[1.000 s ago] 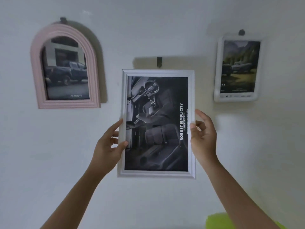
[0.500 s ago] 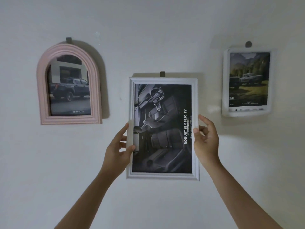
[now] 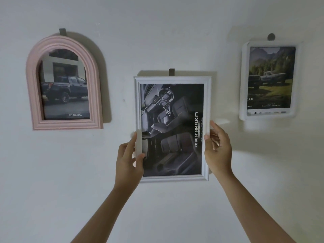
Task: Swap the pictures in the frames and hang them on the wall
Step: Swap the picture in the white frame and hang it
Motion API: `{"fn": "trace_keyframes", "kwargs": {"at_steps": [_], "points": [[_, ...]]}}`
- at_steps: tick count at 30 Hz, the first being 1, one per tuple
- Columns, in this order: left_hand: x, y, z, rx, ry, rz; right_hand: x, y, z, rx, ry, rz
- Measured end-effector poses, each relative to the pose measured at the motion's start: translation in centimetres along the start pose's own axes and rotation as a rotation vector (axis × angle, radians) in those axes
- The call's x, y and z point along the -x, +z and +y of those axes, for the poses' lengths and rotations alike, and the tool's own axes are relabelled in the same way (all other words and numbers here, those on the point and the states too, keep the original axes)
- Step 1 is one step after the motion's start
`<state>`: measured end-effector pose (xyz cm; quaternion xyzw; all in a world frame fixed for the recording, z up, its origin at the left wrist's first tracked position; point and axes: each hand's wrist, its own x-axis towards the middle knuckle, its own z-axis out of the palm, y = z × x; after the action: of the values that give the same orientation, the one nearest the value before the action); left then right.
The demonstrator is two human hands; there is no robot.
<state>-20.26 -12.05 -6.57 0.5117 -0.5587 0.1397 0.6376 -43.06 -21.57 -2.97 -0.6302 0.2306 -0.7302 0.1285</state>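
A white rectangular frame (image 3: 172, 80) with a dark car-interior picture sits upright against the wall in the middle, its top edge just under a small grey hook (image 3: 171, 72). My left hand (image 3: 128, 159) grips the frame's left edge, thumb on the front. My right hand (image 3: 217, 149) pinches the right edge with thumb and fingers. A pink arched frame (image 3: 35, 81) with a pickup-truck picture hangs on the left. A white rounded frame (image 3: 244, 81) with a trucks-in-landscape picture hangs on the right.
The plain white wall (image 3: 166, 28) fills the view. Grey hooks show above the pink frame (image 3: 62, 31) and the right frame (image 3: 271, 37). Bare wall lies below the frames and between them.
The white frame has risen in both hands until its top edge meets the middle hook. The view has tilted, so all frames sit lower in the picture.
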Motion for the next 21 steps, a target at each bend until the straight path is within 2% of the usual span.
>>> {"fn": "trace_keyframes", "kwargs": {"at_steps": [21], "points": [[0.0,-0.4,0.8,-0.037,-0.027,0.007,0.1,0.6,-1.0,0.04,0.004,0.03]]}}
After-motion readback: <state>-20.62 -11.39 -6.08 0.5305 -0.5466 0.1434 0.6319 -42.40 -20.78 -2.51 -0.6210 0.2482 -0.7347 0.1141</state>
